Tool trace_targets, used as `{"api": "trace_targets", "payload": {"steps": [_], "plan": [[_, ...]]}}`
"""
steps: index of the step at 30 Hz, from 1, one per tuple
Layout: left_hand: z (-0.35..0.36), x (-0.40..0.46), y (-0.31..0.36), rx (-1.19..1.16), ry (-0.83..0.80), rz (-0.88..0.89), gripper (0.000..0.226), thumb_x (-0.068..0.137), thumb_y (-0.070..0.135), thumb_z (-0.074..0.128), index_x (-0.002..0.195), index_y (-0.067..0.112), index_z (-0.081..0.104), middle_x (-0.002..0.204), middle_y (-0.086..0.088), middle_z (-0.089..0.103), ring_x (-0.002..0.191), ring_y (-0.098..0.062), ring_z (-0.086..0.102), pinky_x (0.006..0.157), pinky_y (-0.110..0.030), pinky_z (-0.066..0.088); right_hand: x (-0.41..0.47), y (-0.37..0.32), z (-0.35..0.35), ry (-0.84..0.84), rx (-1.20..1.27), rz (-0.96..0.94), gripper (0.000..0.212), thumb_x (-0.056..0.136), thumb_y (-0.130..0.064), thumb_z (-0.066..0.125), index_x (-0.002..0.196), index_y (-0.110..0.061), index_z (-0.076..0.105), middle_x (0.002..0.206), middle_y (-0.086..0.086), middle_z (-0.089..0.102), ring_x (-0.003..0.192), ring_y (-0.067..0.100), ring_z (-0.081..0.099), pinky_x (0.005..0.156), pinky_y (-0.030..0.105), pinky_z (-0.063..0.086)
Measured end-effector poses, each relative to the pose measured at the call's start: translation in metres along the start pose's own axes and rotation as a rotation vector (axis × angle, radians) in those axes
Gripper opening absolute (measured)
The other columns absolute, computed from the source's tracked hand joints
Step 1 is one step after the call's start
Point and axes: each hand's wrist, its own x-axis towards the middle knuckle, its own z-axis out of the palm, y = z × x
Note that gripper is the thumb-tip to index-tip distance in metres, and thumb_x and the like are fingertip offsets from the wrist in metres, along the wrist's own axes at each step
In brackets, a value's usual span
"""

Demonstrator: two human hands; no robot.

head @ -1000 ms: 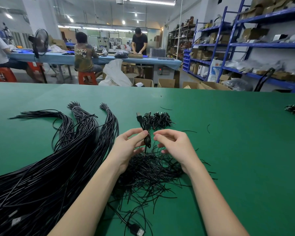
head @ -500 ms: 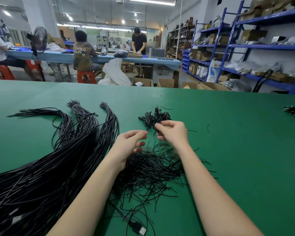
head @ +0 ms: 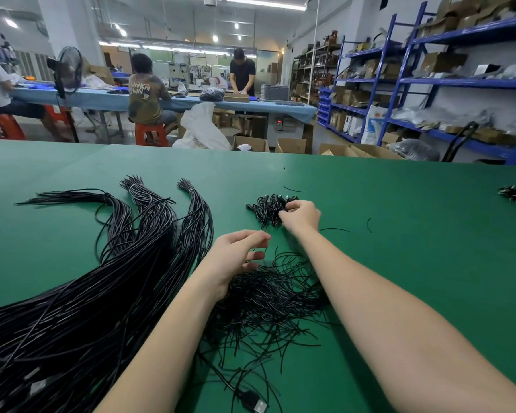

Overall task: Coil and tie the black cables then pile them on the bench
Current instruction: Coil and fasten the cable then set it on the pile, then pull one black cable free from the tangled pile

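Green matting covers the bench (head: 399, 263), and nearest the camera a USB plug (head: 255, 405) lies on it. Just beyond the plug sprawls a heap of thin black ties (head: 268, 296), with long black cables (head: 81, 293) fanned out to its left. The left hand (head: 236, 257) rests at the heap's far-left edge, fingers loosely curled, holding nothing visible. Past the heap, the right hand (head: 300, 216) pinches a coil on the pile of tied cables (head: 268, 208). Behind the bench, people work at a blue table (head: 191, 102).
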Motion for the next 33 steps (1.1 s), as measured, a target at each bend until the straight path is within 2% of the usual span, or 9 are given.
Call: {"api": "trace_targets", "payload": {"steps": [3, 6, 8, 10, 15, 19, 27, 30, 33], "plan": [[0.001, -0.001, 0.001, 0.019, -0.004, -0.006, 0.020, 0.092, 0.028, 0.070, 0.103, 0.014, 0.078, 0.099, 0.003, 0.077, 0.082, -0.010, 0.069, 0.066, -0.022, 0.054, -0.030, -0.001, -0.014, 0.019, 0.023, -0.078, 0.026, 0.089, -0.018, 0.068, 0.114, -0.018, 0.074, 0.111, 0.002, 0.072, 0.109, 0.018, 0.063, 0.089, 0.023, 0.045], [-0.001, 0.000, -0.001, 0.114, 0.033, 0.045, 0.017, 0.092, 0.028, 0.069, 0.098, 0.016, 0.078, 0.095, 0.005, 0.076, 0.074, -0.006, 0.068, 0.065, -0.019, 0.053, -0.076, 0.011, -0.026, -0.035, 0.091, -0.156, 0.012, 0.091, -0.022, 0.068, 0.097, -0.029, 0.075, 0.090, -0.016, 0.072, 0.090, 0.004, 0.068, 0.083, 0.020, 0.050], [-0.006, 0.003, -0.006, 0.537, 0.109, 0.161, 0.015, 0.092, 0.031, 0.067, 0.092, 0.020, 0.078, 0.090, 0.008, 0.076, 0.078, -0.008, 0.067, 0.073, -0.021, 0.052, -0.105, 0.025, -0.029, -0.073, 0.105, -0.168, 0.010, 0.090, -0.025, 0.069, 0.086, -0.033, 0.074, 0.081, -0.020, 0.072, 0.079, -0.010, 0.065, 0.070, 0.009, 0.045], [-0.011, 0.002, -0.011, 0.971, 0.207, 0.219, 0.016, 0.093, 0.034, 0.063, 0.094, 0.025, 0.076, 0.095, 0.007, 0.075, 0.091, -0.016, 0.067, 0.085, -0.027, 0.052, -0.125, 0.034, -0.026, -0.117, 0.111, -0.147, 0.009, 0.090, -0.027, 0.069, 0.085, -0.032, 0.075, 0.079, -0.018, 0.074, 0.074, -0.013, 0.064, 0.065, 0.005, 0.041], [-0.028, 0.001, -0.016, 1.308, 0.351, 0.186, 0.022, 0.096, 0.030, 0.053, 0.110, 0.023, 0.068, 0.112, -0.002, 0.068, 0.108, -0.028, 0.060, 0.089, -0.037, 0.051, -0.142, 0.032, -0.014, -0.169, 0.068, -0.162, 0.011, 0.092, -0.030, 0.067, 0.089, -0.029, 0.077, 0.074, -0.018, 0.075, 0.076, -0.009, 0.066, 0.063, 0.007, 0.041], [-0.039, 0.004, -0.018, 1.352, 0.376, 0.125, 0.023, 0.099, 0.027, 0.050, 0.115, 0.012, 0.058, 0.117, -0.011, 0.061, 0.114, -0.032, 0.054, 0.091, -0.043, 0.049, -0.150, 0.030, -0.007, -0.176, -0.010, -0.225, 0.013, 0.093, -0.030, 0.067, 0.082, -0.031, 0.075, 0.070, -0.016, 0.073, 0.074, -0.001, 0.068, 0.067, 0.020, 0.052], [-0.048, -0.001, -0.019, 1.274, 0.409, 0.065, 0.027, 0.095, 0.021, 0.062, 0.117, 0.006, 0.055, 0.127, -0.016, 0.045, 0.121, -0.033, 0.045, 0.088, -0.038, 0.046, -0.153, 0.029, -0.007, -0.159, -0.091, -0.286, 0.016, 0.094, -0.031, 0.067, 0.080, -0.036, 0.071, 0.072, -0.019, 0.070, 0.072, -0.002, 0.065, 0.059, 0.017, 0.046], [-0.051, 0.001, -0.020, 1.284, 0.426, 0.036, 0.026, 0.093, 0.017, 0.063, 0.115, 0.007, 0.053, 0.125, -0.016, 0.049, 0.117, -0.033, 0.049, 0.081, -0.035, 0.044, -0.155, 0.029, -0.005, -0.159, -0.076, -0.282, 0.013, 0.094, -0.031, 0.067, 0.084, -0.031, 0.076, 0.073, -0.018, 0.071, 0.071, -0.001, 0.065, 0.058, 0.017, 0.045], [-0.051, 0.002, -0.019, 1.308, 0.484, 0.032, 0.025, 0.090, 0.014, 0.062, 0.106, 0.012, 0.043, 0.113, -0.014, 0.059, 0.103, -0.034, 0.059, 0.072, -0.037, 0.041, -0.157, 0.030, -0.004, -0.166, -0.065, -0.282, 0.013, 0.094, -0.031, 0.066, 0.086, -0.030, 0.077, 0.072, -0.018, 0.071, 0.070, 0.000, 0.065, 0.059, 0.020, 0.046]]}}
